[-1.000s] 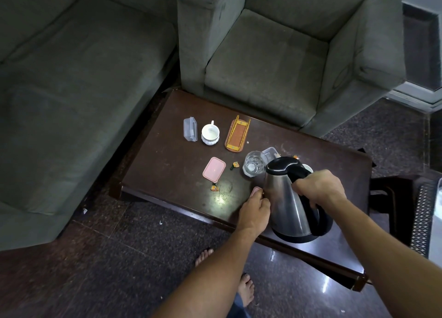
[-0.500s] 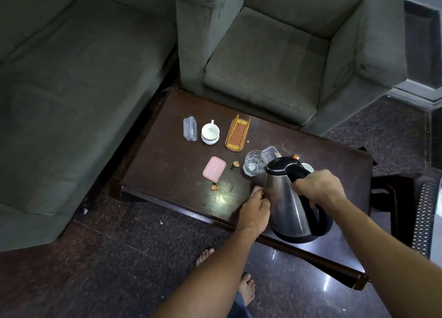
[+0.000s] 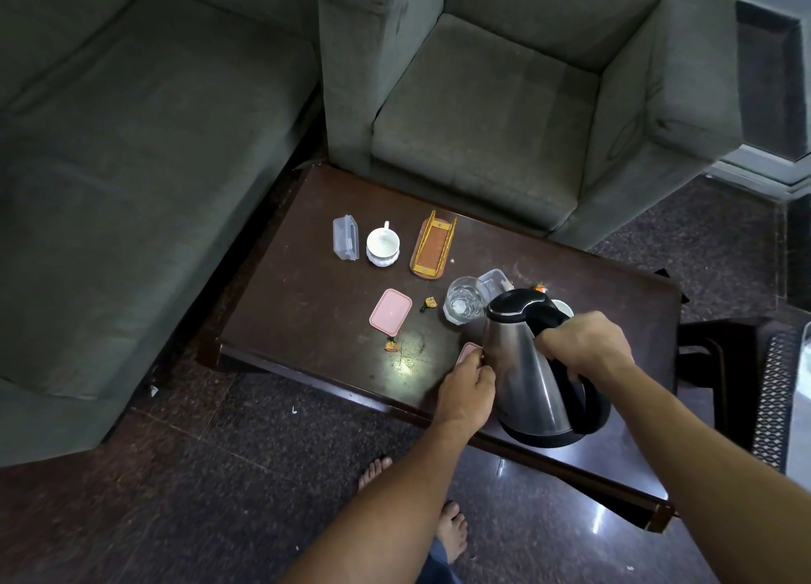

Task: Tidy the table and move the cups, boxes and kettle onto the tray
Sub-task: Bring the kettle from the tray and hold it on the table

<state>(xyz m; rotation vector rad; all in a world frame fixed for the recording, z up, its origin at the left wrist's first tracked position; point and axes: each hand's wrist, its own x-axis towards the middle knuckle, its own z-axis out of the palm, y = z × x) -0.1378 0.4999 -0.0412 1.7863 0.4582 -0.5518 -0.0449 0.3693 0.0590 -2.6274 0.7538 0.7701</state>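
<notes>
A steel kettle (image 3: 524,372) with a black lid and base stands near the front edge of the dark wooden table (image 3: 307,302). My right hand (image 3: 586,346) is closed around its black handle. My left hand (image 3: 467,386) rests beside the kettle with its fingers on a small pink lid (image 3: 467,351), mostly hidden. Further back lie a pink box lid (image 3: 390,311), a clear glass (image 3: 463,304), a clear box (image 3: 495,278) behind the glass, a white cup (image 3: 383,246), another clear box (image 3: 346,237) and a small orange tray (image 3: 433,250).
A white cup rim (image 3: 564,307) peeks out behind the kettle. Small sweet wrappers (image 3: 429,303) lie scattered on the table. A grey sofa (image 3: 131,144) and armchair (image 3: 504,100) stand along the far sides. My bare feet (image 3: 452,531) are on the dark floor.
</notes>
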